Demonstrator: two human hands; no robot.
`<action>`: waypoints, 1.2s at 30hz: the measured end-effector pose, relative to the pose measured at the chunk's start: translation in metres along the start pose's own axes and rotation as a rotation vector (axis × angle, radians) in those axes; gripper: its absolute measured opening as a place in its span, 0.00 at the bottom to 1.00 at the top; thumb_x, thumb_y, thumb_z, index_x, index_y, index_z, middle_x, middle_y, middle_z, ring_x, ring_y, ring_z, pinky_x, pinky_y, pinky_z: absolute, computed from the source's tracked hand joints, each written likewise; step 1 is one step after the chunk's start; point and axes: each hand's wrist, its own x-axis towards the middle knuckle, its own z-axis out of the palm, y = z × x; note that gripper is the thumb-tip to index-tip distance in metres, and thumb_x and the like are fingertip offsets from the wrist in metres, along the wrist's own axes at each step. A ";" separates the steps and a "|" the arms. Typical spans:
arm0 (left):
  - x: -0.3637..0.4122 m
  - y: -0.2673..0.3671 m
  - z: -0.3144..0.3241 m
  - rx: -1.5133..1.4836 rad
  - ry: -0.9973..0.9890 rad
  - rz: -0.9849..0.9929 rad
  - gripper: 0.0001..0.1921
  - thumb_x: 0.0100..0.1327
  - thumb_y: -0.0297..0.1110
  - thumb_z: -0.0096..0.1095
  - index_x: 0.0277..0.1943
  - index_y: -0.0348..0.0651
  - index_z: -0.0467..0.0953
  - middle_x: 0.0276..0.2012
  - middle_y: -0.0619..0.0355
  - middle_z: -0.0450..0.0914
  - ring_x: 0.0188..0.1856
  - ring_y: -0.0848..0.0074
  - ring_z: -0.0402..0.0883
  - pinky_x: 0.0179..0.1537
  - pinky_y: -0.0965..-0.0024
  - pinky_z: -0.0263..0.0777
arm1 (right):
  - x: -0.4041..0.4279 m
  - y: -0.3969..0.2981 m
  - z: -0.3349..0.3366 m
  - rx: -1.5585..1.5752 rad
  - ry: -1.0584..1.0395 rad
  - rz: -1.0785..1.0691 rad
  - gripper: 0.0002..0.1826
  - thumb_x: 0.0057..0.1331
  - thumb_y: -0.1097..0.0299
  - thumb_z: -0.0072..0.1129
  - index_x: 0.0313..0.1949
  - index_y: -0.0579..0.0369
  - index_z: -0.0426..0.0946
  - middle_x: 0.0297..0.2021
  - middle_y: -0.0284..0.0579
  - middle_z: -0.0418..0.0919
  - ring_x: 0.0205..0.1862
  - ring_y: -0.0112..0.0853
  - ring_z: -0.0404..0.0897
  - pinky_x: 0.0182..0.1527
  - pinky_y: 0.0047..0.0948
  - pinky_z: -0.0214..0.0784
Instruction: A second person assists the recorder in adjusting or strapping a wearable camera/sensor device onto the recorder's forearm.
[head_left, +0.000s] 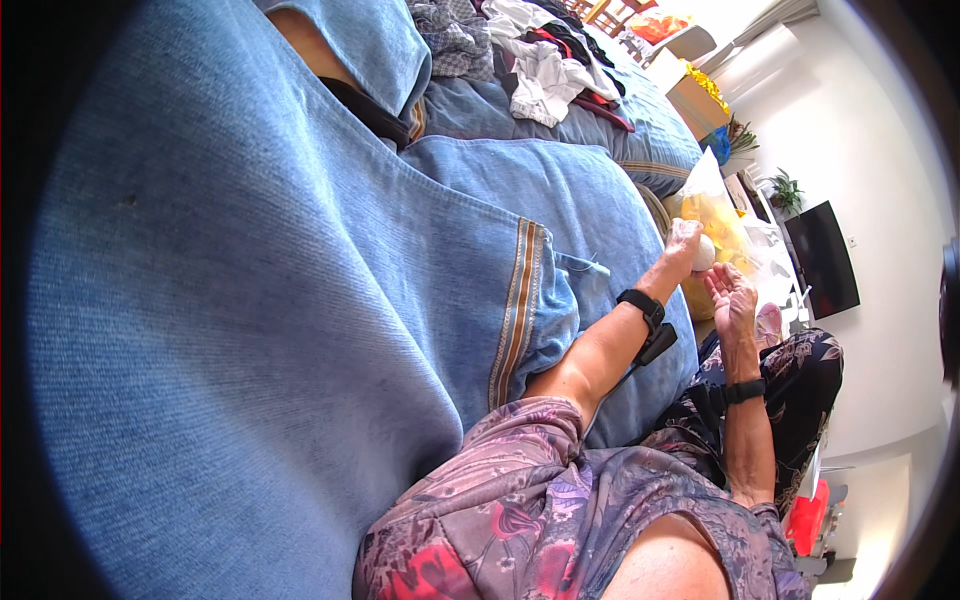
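My left hand (681, 240) grips a small whitish round object (703, 253); its exact kind is unclear. Close beside that object is my right hand (733, 296), its palm partly showing and its fingers loosely curved; nothing can be seen in it. I cannot tell whether its fingertips touch the round object. Just beyond both hands stands a clear plastic bag (716, 214) with yellow pieces inside. Black straps (641, 304) circle both wrists, and the left one carries a small dark device (655, 345).
A blue fabric sofa cover (262, 300) spreads along my left side. Crumpled clothes (544, 75) lie farther along it. Past the bag are a cardboard box (697, 101), a potted plant (786, 191) and a dark television (823, 259) by the wall.
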 end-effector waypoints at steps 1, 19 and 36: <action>0.003 0.000 -0.004 -0.001 0.007 0.005 0.10 0.50 0.36 0.51 0.35 0.43 0.71 0.38 0.47 0.66 0.43 0.63 0.65 0.46 0.66 0.62 | -0.001 0.002 0.002 0.004 -0.020 0.017 0.11 0.60 0.69 0.47 0.39 0.64 0.66 0.35 0.47 0.71 0.40 0.34 0.71 0.45 0.31 0.64; -0.070 0.000 0.059 0.969 0.196 0.911 0.13 0.51 0.35 0.49 0.22 0.32 0.72 0.21 0.39 0.73 0.25 0.52 0.75 0.28 0.57 0.70 | -0.049 -0.056 0.021 0.394 -0.258 0.458 0.22 0.64 0.57 0.36 0.50 0.61 0.60 0.48 0.50 0.67 0.49 0.38 0.68 0.52 0.41 0.58; -0.087 -0.047 0.055 1.230 -0.179 0.675 0.22 0.55 0.45 0.47 0.31 0.27 0.72 0.33 0.36 0.71 0.37 0.51 0.73 0.37 0.57 0.67 | -0.056 -0.010 -0.053 0.498 -0.196 0.306 0.21 0.60 0.61 0.46 0.51 0.56 0.62 0.49 0.44 0.67 0.50 0.35 0.67 0.53 0.37 0.58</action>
